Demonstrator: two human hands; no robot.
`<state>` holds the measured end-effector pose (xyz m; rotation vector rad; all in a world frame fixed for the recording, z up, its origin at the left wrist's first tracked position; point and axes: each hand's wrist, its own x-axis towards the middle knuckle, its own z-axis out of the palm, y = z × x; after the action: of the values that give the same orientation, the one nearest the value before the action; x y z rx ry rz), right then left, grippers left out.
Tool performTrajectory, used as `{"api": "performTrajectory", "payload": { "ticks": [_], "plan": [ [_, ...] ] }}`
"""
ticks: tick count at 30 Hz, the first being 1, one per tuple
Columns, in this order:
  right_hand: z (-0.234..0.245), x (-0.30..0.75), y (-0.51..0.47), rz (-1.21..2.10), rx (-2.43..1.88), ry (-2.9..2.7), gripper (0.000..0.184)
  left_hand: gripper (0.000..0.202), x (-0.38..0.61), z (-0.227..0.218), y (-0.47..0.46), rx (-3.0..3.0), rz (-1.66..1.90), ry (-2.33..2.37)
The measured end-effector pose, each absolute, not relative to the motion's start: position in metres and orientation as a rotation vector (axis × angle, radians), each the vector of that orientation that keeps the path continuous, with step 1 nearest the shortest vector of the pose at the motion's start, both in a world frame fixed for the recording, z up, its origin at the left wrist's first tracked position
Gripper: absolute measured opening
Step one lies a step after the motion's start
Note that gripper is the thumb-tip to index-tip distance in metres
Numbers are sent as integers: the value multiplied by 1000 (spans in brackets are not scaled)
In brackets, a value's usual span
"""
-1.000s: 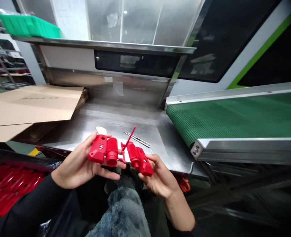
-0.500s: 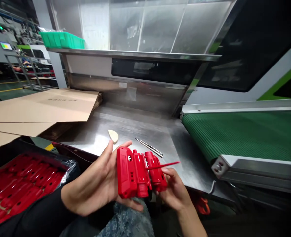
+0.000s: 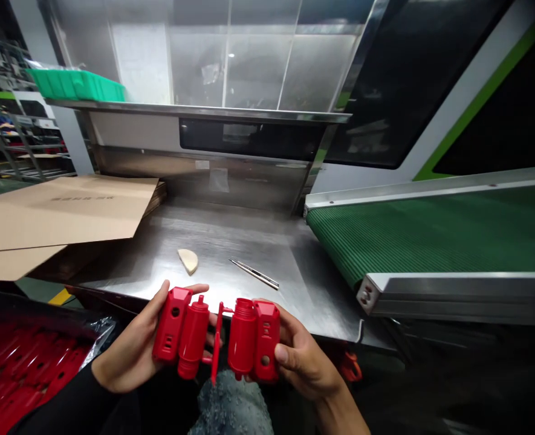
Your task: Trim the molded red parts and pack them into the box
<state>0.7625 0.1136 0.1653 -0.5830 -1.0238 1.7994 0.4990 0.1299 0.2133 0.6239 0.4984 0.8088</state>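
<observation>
I hold a red moulded plastic piece [image 3: 217, 338] in front of my lap, two matching halves joined by a thin sprue in the middle. My left hand [image 3: 131, 353] grips the left half, fingers wrapped behind it and thumb on top. My right hand [image 3: 301, 356] grips the right half, thumb pressed on its outer face. The piece is held flat and level, its halves side by side, just below the near edge of the steel table [image 3: 231, 241].
On the steel table lie a small cream wedge [image 3: 188, 260] and thin metal tweezers [image 3: 254, 273]. Flat cardboard sheets [image 3: 63, 208] lie to the left, a green conveyor belt [image 3: 434, 226] to the right. A bin of red parts [image 3: 26, 374] sits at lower left.
The two halves, folded close together half a second ago, are now spread level side by side. The sprue stick points down instead of sideways. The view has swung slightly back.
</observation>
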Motion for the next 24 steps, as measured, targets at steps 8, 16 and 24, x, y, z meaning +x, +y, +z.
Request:
{"api": "performTrajectory", "payload": {
  "ticks": [8, 16, 24],
  "plan": [
    [177, 750, 119, 1758, -685, -1123, 57, 51, 500, 194, 154, 449, 770, 395],
    [190, 777, 121, 706, -974, -1917, 38, 49, 493, 203, 147, 386, 624, 546],
    [170, 769, 166, 702, -1319, -1565, 54, 45, 487, 193, 151, 490, 844, 687]
  ]
}}
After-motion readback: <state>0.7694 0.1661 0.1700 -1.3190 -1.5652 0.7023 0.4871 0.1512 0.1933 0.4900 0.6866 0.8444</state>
